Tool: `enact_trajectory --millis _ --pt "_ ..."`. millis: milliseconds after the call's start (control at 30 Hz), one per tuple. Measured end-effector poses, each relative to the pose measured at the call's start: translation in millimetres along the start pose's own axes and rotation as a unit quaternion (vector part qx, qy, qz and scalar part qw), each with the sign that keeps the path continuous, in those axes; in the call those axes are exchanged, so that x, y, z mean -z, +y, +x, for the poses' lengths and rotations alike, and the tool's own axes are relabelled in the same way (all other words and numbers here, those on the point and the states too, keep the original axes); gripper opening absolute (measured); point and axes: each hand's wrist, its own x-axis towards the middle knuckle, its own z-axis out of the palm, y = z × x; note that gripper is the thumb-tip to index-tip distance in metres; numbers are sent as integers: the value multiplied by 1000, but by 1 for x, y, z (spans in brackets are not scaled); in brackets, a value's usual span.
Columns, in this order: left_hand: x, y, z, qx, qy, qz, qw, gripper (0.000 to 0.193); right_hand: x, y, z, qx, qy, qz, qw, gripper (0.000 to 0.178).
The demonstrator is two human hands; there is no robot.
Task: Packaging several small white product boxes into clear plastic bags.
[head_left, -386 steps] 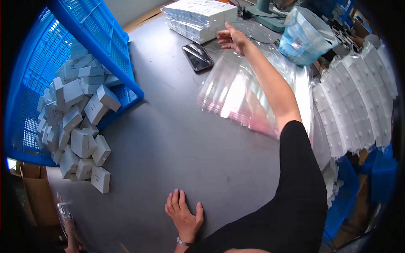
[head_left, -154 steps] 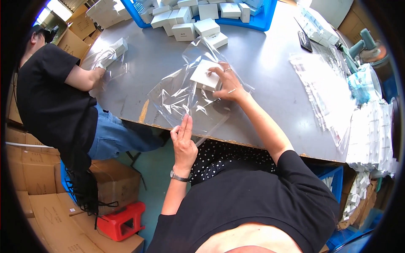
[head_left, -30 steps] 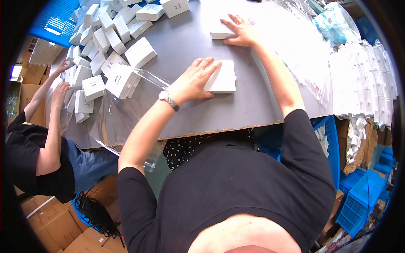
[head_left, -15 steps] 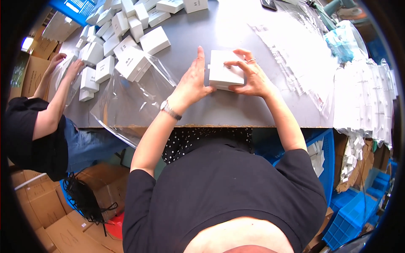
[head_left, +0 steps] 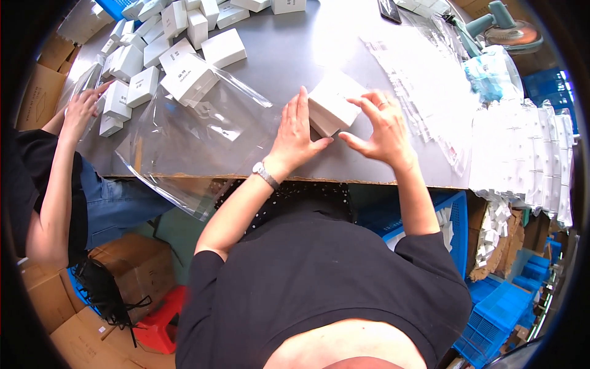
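Note:
A white box (head_left: pixel 334 101) sits on the grey table in front of me, turned at an angle, its near corner toward me. My left hand (head_left: pixel 297 132) lies along the box's left side with fingers stretched and thumb out, near or against it. At the right side my right hand (head_left: pixel 382 128) is open, its thumb and bent fingers apart, the fingertips close to the box's right edge. Whether they touch it I cannot tell. Left of my hands, a clear plastic bag (head_left: pixel 184 144) lies partly over the table's front edge, with a white box (head_left: pixel 189 81) at its far end.
More white boxes (head_left: pixel 175 18) are piled at the back left, where a co-worker's hands (head_left: pixel 83 111) reach in. Flat clear and white plastic packaging (head_left: pixel 424 80) covers the right side. A phone (head_left: pixel 389 10) and a fan (head_left: pixel 513 34) are at the back; blue crates (head_left: pixel 501 320) stand below right.
The box has turned on the table. My right hand has let go and drawn back to the right, fingers spreading. The co-worker's arms have shifted.

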Motion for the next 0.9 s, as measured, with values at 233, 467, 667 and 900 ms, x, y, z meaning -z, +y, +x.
enact_trajectory --millis 233,467,667,900 --pt "-2 -4 13 7 -15 -26 1000 135 -12 45 51 149 -79 45 985 95" --pt "-15 8 -1 113 90 -2 990 137 -50 -10 10 -32 58 56 996 85" --pt "58 19 -35 -32 55 10 998 77 -55 19 8 58 75 159 983 83" --pt "159 -8 -118 190 90 395 894 73 -61 -29 10 170 -6 401 900 87"
